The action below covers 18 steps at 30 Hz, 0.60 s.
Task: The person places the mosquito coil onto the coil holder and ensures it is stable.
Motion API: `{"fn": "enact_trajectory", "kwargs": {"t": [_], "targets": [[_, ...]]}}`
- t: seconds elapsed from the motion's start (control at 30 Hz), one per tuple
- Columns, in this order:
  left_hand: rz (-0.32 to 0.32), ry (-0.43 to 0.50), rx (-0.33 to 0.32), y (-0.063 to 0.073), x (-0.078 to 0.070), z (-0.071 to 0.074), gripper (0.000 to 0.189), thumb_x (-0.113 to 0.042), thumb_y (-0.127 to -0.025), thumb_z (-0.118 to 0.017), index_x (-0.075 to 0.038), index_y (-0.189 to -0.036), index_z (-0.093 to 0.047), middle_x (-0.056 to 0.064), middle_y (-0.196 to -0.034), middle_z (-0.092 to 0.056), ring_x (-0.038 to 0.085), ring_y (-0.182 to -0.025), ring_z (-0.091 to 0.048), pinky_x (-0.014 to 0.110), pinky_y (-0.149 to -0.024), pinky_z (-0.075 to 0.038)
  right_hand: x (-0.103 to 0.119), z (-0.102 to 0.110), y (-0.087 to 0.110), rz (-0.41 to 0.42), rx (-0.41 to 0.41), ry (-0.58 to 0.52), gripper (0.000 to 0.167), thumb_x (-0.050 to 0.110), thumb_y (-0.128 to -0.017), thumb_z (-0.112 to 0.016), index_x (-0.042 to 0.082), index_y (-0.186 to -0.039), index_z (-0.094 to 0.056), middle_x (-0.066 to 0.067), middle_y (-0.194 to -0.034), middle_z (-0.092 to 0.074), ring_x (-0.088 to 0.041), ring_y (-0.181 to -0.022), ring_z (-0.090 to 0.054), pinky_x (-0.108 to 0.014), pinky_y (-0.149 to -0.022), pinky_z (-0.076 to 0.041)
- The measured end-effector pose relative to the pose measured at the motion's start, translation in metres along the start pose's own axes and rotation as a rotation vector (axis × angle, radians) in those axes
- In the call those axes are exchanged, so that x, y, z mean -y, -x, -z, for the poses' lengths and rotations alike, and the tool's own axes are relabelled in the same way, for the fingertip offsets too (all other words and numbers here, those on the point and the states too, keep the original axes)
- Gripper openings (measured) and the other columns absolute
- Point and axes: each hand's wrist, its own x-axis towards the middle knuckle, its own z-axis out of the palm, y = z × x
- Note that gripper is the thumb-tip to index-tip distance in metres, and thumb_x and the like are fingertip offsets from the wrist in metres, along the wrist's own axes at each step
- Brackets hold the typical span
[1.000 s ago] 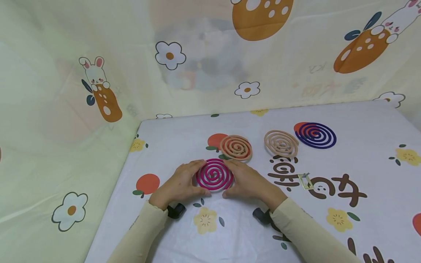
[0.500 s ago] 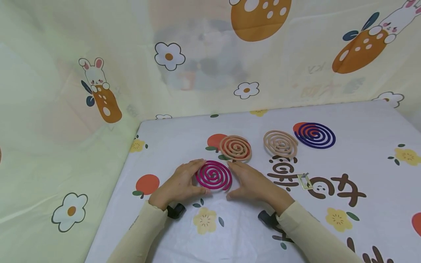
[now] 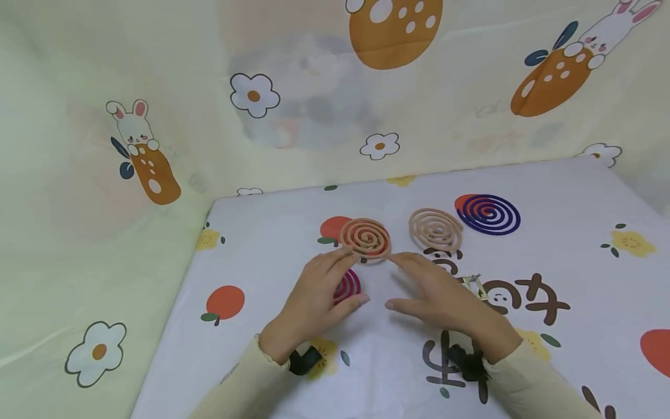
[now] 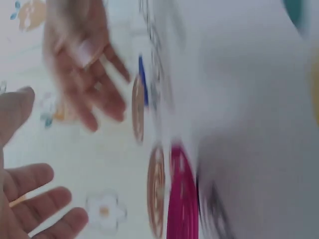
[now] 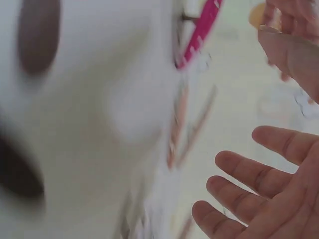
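Observation:
A magenta spiral coil (image 3: 349, 286) lies on the table, partly hidden in the head view by my left hand (image 3: 316, 299). That hand is raised above it, fingers extended and holding nothing. My right hand (image 3: 445, 294) hovers to the right of the coil, fingers spread and apart from it. Just beyond the fingertips rests a tan spiral coil (image 3: 386, 244). In the left wrist view the magenta coil (image 4: 182, 199) appears edge-on and blurred, with no hand touching it. The right wrist view shows it (image 5: 203, 30) at the top, clear of the spread fingers (image 5: 254, 174).
Farther right lie a second tan spiral coil (image 3: 413, 230) and a dark blue one (image 3: 515, 218). A small gold-coloured frame (image 3: 484, 291) sits by the right forearm. The white printed tablecloth (image 3: 576, 244) meets a patterned curtain (image 3: 314, 163) behind and at the left.
Both hands have come away from the magenta coil. The left has lifted and shifted right over it; the right has drawn off to the right. The head view has turned slightly right.

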Motion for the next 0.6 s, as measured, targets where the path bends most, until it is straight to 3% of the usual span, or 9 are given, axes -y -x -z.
{"fn": "enact_trajectory", "kwargs": {"t": [0.17,0.33,0.6], "targets": [[-0.064,-0.066,0.137,-0.019,-0.027,-0.024,0.067,-0.051,-0.099,-0.067,-0.010,-0.150,-0.055,0.009,-0.155,-0.053,0.026,-0.143,-0.049,0.046,-0.121,-0.036,-0.021,0.044,0.015,-0.052,-0.080,0.021,0.081,0.042,-0.089,-0.083,0.004,-0.153,-0.050,-0.025,-0.156,-0.048,-0.049,-0.143,-0.043,-0.068,-0.112,-0.036],[-0.134,-0.167,0.304,-0.041,-0.050,-0.051,0.068,-0.059,-0.101,-0.058,-0.018,-0.155,-0.050,0.005,-0.157,-0.050,0.020,-0.144,-0.048,0.042,-0.119,-0.037,-0.054,0.084,0.016,-0.166,-0.114,0.058,0.084,0.042,-0.091,-0.082,0.001,-0.155,-0.046,-0.030,-0.156,-0.045,-0.055,-0.143,-0.038,-0.073,-0.111,-0.032],[-0.180,-0.250,0.531,-0.075,-0.076,-0.093,0.071,-0.068,-0.101,-0.049,-0.032,-0.161,-0.039,-0.001,-0.166,-0.038,0.019,-0.150,-0.040,0.044,-0.118,-0.037,-0.126,0.110,0.002,-0.375,-0.059,0.108,0.087,0.048,-0.096,-0.072,-0.005,-0.156,-0.038,-0.043,-0.150,-0.039,-0.061,-0.138,-0.038,-0.075,-0.108,-0.034]]}}
